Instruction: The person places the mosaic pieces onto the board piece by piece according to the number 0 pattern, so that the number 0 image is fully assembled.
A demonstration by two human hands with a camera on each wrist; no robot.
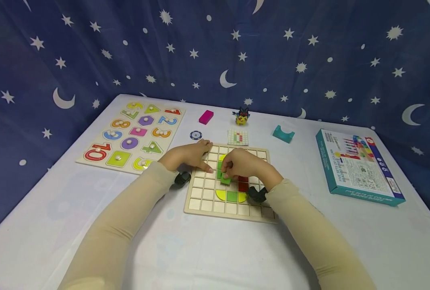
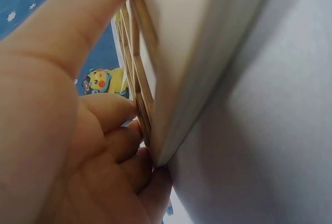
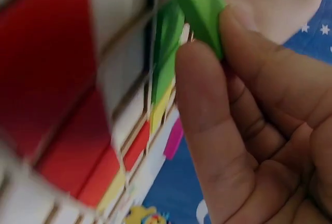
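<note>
A square wooden grid board lies on the table, partly filled with coloured tiles. My right hand pinches a small green block between thumb and index finger, tilted close over the grid. In the right wrist view that green block overlaps green tiles on the board. Red tiles sit right of it, partly behind the hand. Below, a green square tile lies between two yellow rounded tiles. My left hand rests spread on the board's left edge, thumb on the cells.
A small pattern card lies behind the board, beside a poker chip. Farther back are a magenta block, a yellow figurine and a teal arch block. A number puzzle lies left, a teal box right.
</note>
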